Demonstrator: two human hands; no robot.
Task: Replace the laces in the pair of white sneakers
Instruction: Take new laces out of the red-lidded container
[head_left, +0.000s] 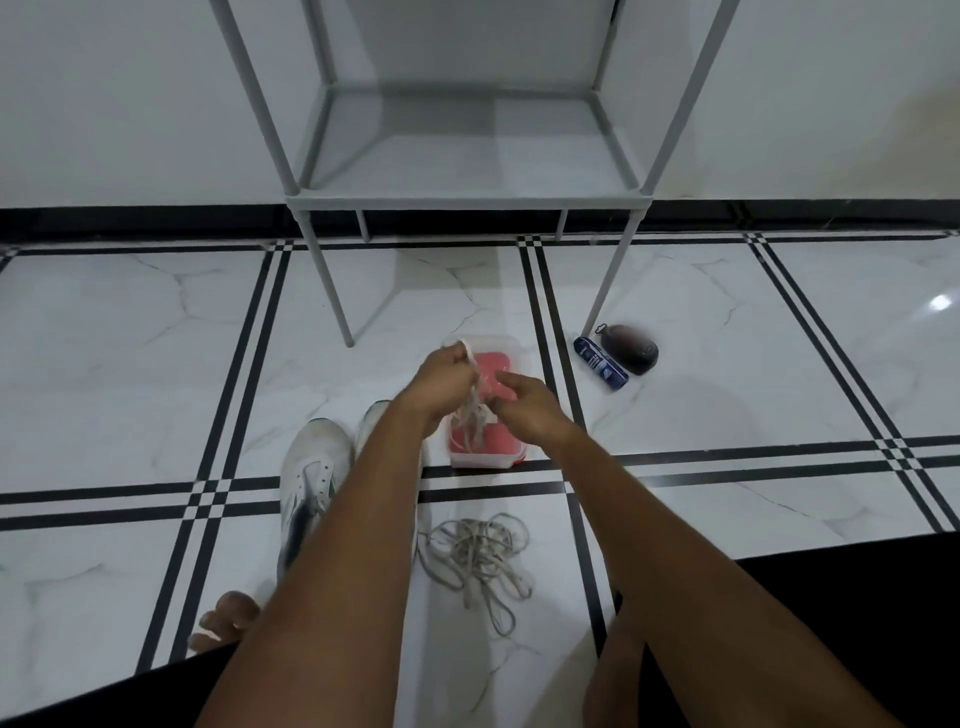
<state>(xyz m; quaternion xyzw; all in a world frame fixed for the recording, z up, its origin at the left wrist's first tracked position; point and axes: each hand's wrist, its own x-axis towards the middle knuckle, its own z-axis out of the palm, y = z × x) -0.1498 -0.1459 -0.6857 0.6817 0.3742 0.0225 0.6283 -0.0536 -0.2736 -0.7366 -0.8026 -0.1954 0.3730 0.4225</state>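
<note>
Two white sneakers lie side by side on the tiled floor with no laces in their eyelets. The left sneaker (311, 478) is in full view, while my left forearm hides most of the right sneaker (375, 415). A heap of greyish laces (480, 556) lies loose on the floor just right of them. Above a clear plastic box with a red inside (506, 457), my left hand (441, 376) grips a bundle of white laces (472, 415) that hangs down. My right hand (524, 402) pinches the same bundle lower down.
A grey metal shelf rack (462, 192) stands against the wall ahead, its front legs reaching the floor near the box. A dark blue tube (601, 364) and a dark round object (635, 347) lie by the rack's right leg. My bare toes (226, 618) show at lower left.
</note>
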